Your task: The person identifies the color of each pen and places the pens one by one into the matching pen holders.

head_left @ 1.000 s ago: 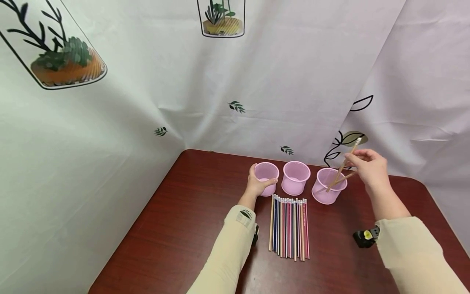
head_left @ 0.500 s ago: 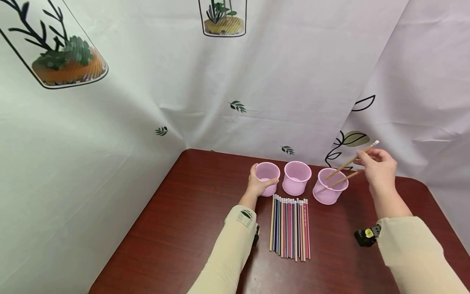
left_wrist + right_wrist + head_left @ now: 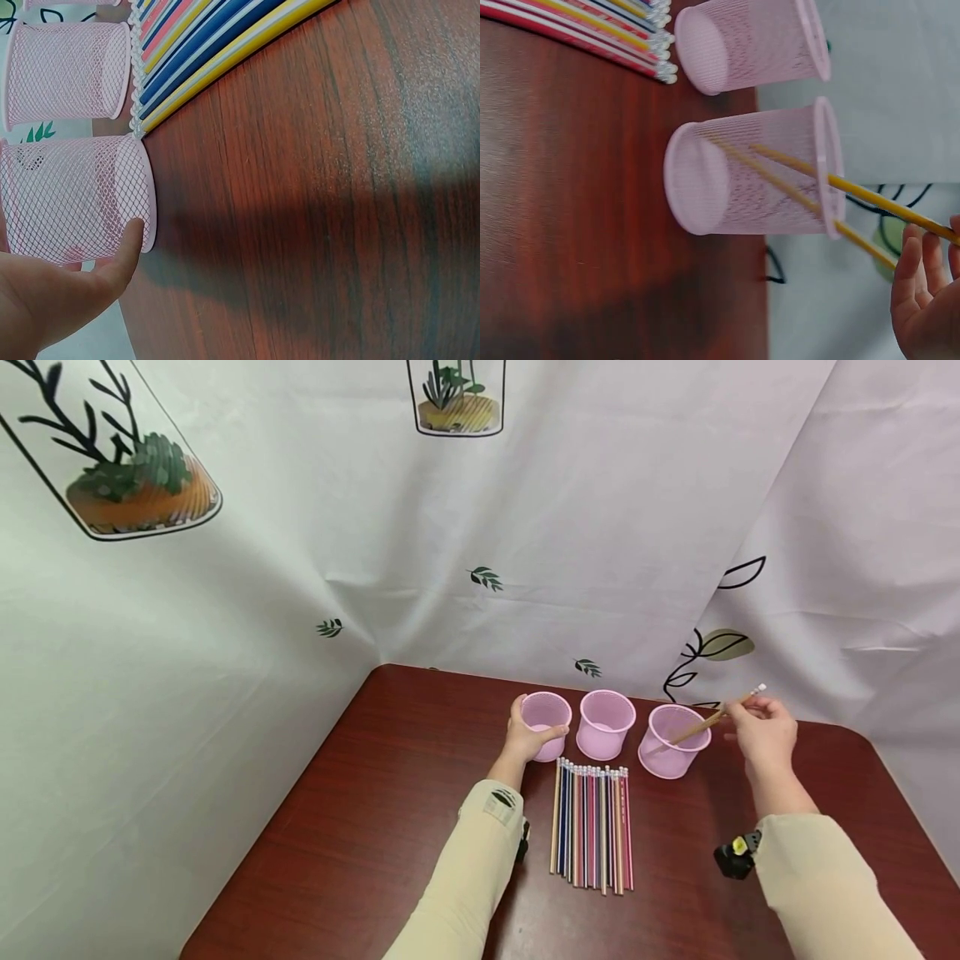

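Three pink mesh pencil cups stand in a row. My left hand (image 3: 527, 737) holds the left cup (image 3: 546, 714), its thumb and fingers around the side; in the left wrist view a fingertip (image 3: 133, 229) touches the mesh near the base. At the right cup (image 3: 667, 758), my right hand (image 3: 765, 735) pinches a yellow pencil (image 3: 889, 204) near its eraser end, the other end slanting inside the cup. A second yellow pencil (image 3: 866, 244) leans in the same cup, its outer end near my fingers. The middle cup (image 3: 600, 743) has no hand on it.
A row of several striped pencils (image 3: 592, 827) lies in front of the cups, erasers toward them. The reddish-brown table (image 3: 375, 827) meets a white patterned cloth (image 3: 600, 527) behind the cups. A black wrist camera (image 3: 735, 857) hangs at my right sleeve.
My right hand first went right, then came down and slightly left. The pencil it pinches tilted over and sank further into the right cup. The left hand stayed on its cup.
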The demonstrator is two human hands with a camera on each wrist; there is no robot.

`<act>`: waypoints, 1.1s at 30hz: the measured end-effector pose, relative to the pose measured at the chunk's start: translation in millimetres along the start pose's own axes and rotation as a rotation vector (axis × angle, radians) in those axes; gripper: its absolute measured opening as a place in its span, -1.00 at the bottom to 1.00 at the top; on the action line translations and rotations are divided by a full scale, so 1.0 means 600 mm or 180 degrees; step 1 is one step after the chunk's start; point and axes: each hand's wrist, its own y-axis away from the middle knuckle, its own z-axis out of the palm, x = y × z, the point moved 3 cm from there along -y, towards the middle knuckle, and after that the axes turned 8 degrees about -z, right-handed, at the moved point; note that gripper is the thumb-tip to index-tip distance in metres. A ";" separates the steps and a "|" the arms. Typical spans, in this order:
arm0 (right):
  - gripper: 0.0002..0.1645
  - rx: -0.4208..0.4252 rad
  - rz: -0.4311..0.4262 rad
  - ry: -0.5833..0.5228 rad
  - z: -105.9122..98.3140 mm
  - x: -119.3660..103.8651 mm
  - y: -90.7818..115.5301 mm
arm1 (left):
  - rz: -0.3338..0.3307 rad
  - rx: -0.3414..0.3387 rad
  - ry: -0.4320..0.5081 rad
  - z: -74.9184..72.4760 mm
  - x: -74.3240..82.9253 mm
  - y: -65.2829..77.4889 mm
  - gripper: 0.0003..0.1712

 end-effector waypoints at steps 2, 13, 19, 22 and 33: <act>-0.44 0.0005 -0.0005 -0.0073 0.000 0.021 0.004 | -0.0006 -0.0004 0.0005 -0.010 0.019 0.017 0.14; -0.39 0.0068 0.0445 -0.0238 0.008 0.014 0.057 | 0.0054 0.0059 0.0015 -0.016 0.032 0.035 0.08; -0.38 0.0193 0.0629 -0.0166 0.006 0.005 0.071 | 0.0190 0.0134 -0.0029 0.005 -0.008 -0.002 0.15; -0.37 0.0227 0.0712 -0.0111 0.006 0.002 0.080 | 0.0409 0.0227 -0.0067 0.024 -0.046 -0.038 0.23; -0.44 0.0147 0.0859 -0.0079 0.018 -0.026 0.105 | 0.0073 0.0094 -0.0053 0.002 -0.006 -0.002 0.13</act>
